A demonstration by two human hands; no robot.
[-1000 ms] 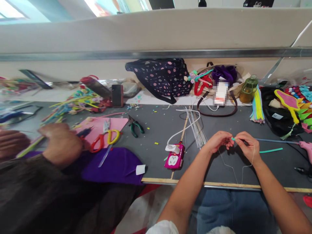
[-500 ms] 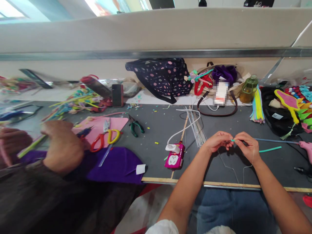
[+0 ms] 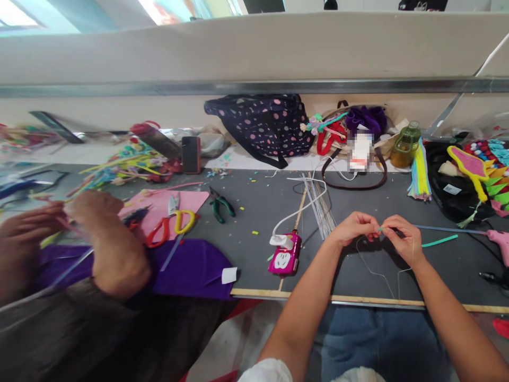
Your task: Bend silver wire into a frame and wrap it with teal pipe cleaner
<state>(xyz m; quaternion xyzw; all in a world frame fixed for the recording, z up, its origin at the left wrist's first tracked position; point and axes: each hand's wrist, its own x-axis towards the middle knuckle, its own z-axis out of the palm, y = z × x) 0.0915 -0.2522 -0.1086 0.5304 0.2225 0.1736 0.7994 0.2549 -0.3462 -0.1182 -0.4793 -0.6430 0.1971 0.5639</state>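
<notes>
The left hand (image 3: 355, 229) and right hand (image 3: 401, 239) are pinching a thin wire (image 3: 374, 271) between closed fingertips, just above the near edge of the grey table (image 3: 254, 212). A short green tip is showing at the pinch; the wire's two ends are hanging bare, so the wrapping looks barely begun. A green strip (image 3: 437, 242) is lying beside. Farther off, spare wires (image 3: 318, 204) are waiting. A neighbour's hand (image 3: 109, 239) is working at left.
</notes>
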